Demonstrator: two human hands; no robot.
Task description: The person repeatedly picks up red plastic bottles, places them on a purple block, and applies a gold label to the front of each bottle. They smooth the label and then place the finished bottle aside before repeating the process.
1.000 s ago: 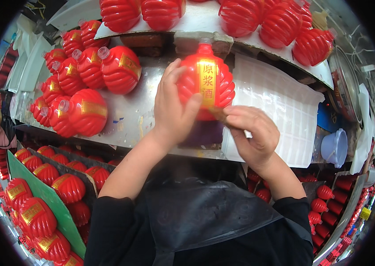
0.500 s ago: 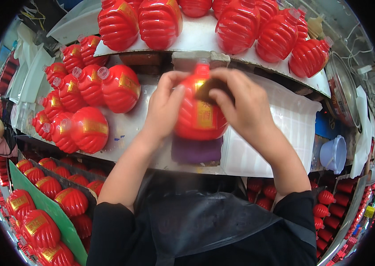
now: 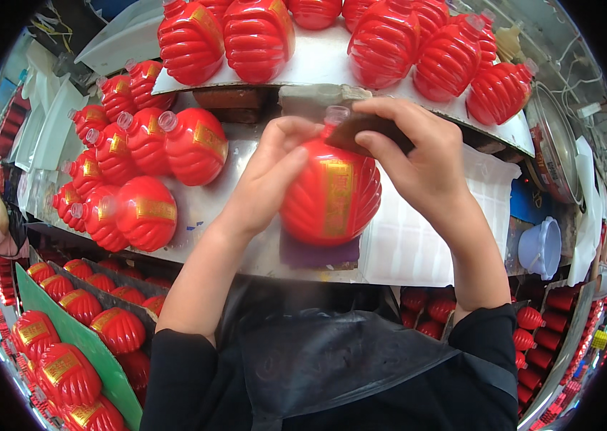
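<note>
A glossy red ribbed bottle with a clear neck leans in front of me, its gold label facing up. My left hand grips its left shoulder, thumb on the front and fingers near the neck. Pinched in my right hand is a thin, dark brown flat piece, held across the upper shoulder of the bottle just below the neck. Whether it touches the bottle I cannot tell. Under the bottle's base lies a purple pad, mostly covered.
Several labelled red bottles stand to the left. More red bottles line a raised white board at the back. A white translucent sheet and a pale blue bucket lie right. Boxes of red bottles sit below the table.
The dark piece has moved up and right, off the label to the bottle's shoulder, with my right hand. The bottle has shifted slightly toward me, showing more of its label.
</note>
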